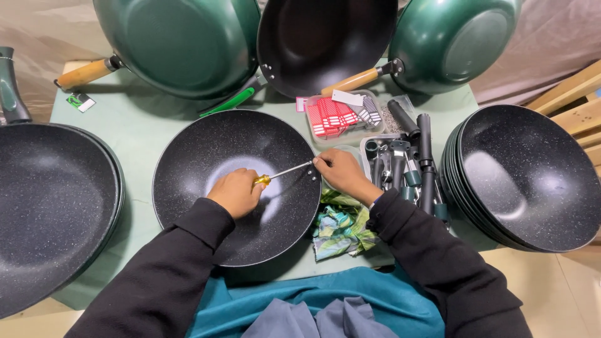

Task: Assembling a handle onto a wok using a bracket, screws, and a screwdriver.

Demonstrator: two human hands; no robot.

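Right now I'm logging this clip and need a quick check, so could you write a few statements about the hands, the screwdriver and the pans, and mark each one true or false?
1. The left hand grips the yellow handle of a screwdriver. True.
2. The right hand rests at the rim of the speckled black pan, by the screwdriver's tip. True.
3. The pan being worked on already has a wooden handle fitted. False: no handle shows on it; the wooden handles are on the green pans at the back.
4. A stack of black pans sits to the right. True.
5. The tray of dark handles lies left of the pan. False: it lies to its right.
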